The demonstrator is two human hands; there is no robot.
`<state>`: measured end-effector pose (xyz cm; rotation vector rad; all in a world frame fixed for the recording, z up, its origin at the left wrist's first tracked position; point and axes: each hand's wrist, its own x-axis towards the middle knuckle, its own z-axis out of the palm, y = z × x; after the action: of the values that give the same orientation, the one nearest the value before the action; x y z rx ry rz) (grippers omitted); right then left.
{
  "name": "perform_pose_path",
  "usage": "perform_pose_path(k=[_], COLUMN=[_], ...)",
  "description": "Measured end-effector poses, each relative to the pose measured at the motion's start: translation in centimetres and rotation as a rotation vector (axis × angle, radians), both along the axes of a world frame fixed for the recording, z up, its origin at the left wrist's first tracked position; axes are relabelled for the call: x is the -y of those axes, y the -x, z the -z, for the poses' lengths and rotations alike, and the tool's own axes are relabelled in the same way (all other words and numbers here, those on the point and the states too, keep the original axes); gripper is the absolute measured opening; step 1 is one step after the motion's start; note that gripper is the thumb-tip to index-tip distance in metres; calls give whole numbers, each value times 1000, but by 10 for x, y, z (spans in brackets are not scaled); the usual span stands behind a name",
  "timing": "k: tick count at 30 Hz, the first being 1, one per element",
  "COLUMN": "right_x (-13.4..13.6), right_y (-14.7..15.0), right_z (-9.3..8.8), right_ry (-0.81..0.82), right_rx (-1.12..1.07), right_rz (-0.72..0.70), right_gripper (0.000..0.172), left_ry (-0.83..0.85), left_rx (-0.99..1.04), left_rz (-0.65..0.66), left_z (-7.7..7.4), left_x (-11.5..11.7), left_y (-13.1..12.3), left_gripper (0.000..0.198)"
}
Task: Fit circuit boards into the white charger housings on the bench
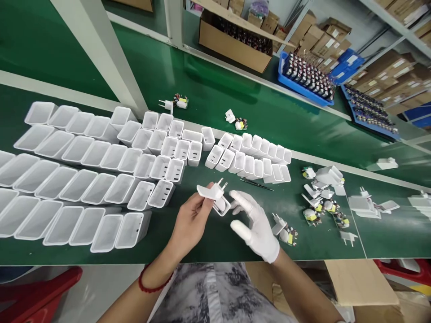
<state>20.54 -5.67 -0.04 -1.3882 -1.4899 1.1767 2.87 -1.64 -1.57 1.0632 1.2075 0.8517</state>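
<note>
My bare left hand (190, 220) pinches a white plug cap with two metal pins (213, 190) above the green mat. Just under it sits a white charger shell (222, 206), which my gloved right hand (254, 222) touches with its fingertips; whether it grips the shell is unclear. A red string circles my left wrist. Rows of empty white charger shells (101, 179) lie to the left of my hands and more shells (251, 157) behind them.
Loose plug caps and small circuit boards (321, 204) lie to the right, another board with a cap (284, 229) beside my right hand. A thin dark tool (256, 183) lies behind. Blue trays of boards (308, 76) and cardboard boxes (232, 42) stand beyond the white rail.
</note>
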Motion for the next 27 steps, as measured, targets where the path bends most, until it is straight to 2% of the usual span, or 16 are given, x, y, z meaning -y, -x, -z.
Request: perform_pose_path(k=[2,5,8,11,13,16,19,22,25,27], right_x=[-1,-7,-15,-24,-30,-35,-37,-38,-43,-55], right_y=[1,2,-9,-25,-35,-44,-48,-52,-65,-85], right_z=[-4,-5,-5,-10,-15,-18,-15,-14,-24,-34], right_ry=[-100,-84,95,303,389,480,512,477,342,176], right_rx=[186,168,-231,-727,-897,-987,-1007,-954,-727,-440], right_rz=[-13,25,220,290,282,319,318,267,223,276], right_gripper=[65,57,46,46,46,43,40,41,40,39], left_ry=[4,-19,-50,-78,-109,-159,-206,-242,-271,-342], left_rx=[-19,-45,-26,19,-2,-50,-89,-132,-206,-285], left_rz=[42,123,169,161,173,225,261,280,309,294], left_z=[-3,-13,-23,-25,-21,-16,-15,-16,-13,-8], left_x=[0,3,9,12,12,8,3,-2,-8,-12], left_y=[-4,-10,-12,-11,-13,-18,-23,-26,-26,-25], left_gripper=[48,57,60,50,42,34,32,30,32,33])
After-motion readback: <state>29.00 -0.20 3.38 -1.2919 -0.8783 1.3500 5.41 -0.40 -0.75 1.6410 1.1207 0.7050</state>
